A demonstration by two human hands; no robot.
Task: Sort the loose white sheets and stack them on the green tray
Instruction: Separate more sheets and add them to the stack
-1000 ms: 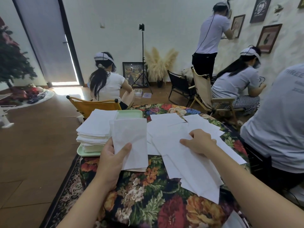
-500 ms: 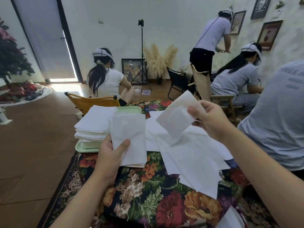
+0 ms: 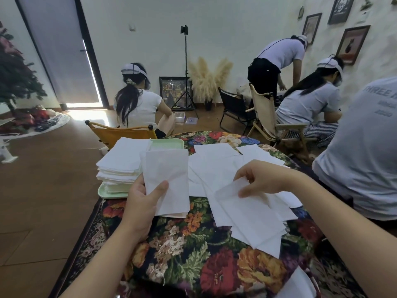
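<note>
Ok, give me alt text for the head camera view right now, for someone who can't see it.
A person's left hand holds a small bundle of white sheets upright while the right hand pinches a single sheet above loose sheets scattered on a floral tablecloth. Behind the bundle, a sorted stack sits on a green tray.

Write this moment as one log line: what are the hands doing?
left hand: holds sheet bundle upright | right hand: pinches one sheet over loose pile | green tray: stack on it, more sorting left

2 bare forearms, no sleeves
</note>
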